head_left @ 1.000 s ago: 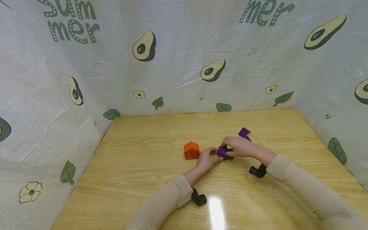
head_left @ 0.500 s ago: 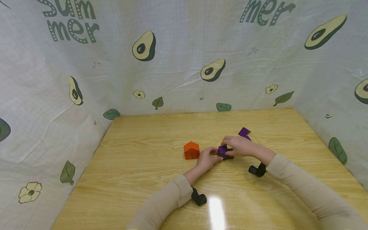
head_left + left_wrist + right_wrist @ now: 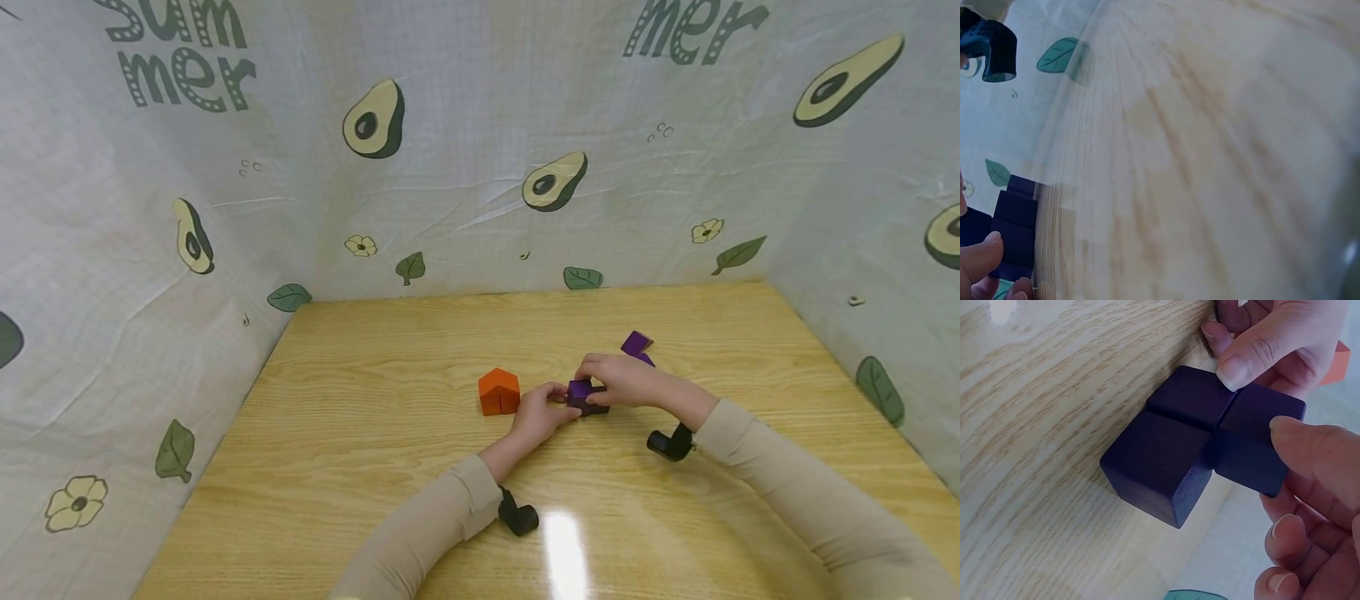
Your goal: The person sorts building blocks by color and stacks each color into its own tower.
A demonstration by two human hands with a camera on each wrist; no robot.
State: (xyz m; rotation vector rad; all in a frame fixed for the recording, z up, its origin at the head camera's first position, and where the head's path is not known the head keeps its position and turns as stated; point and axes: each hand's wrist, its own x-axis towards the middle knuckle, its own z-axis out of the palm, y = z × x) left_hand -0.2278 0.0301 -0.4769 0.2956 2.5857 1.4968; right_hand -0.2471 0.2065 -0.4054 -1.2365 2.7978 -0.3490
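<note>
Dark purple cubes sit together on the table in an L shape, with one raised cube on top of a row. My right hand pinches that raised cube, its thumb on the near side and its fingers behind. From the left, my left hand grips the end of the row between thumb and fingers. In the right wrist view the left thumb lies against a cube's edge. Part of the cubes is hidden by the fingers.
Left of the hands stands an orange house-shaped block. Behind the right hand lie a purple wedge and another purple piece, partly covered. Patterned cloth walls the wooden table on the back and sides.
Both hands keep their hold on the purple cubes with no visible movement. Only the head view shifts very slightly.
</note>
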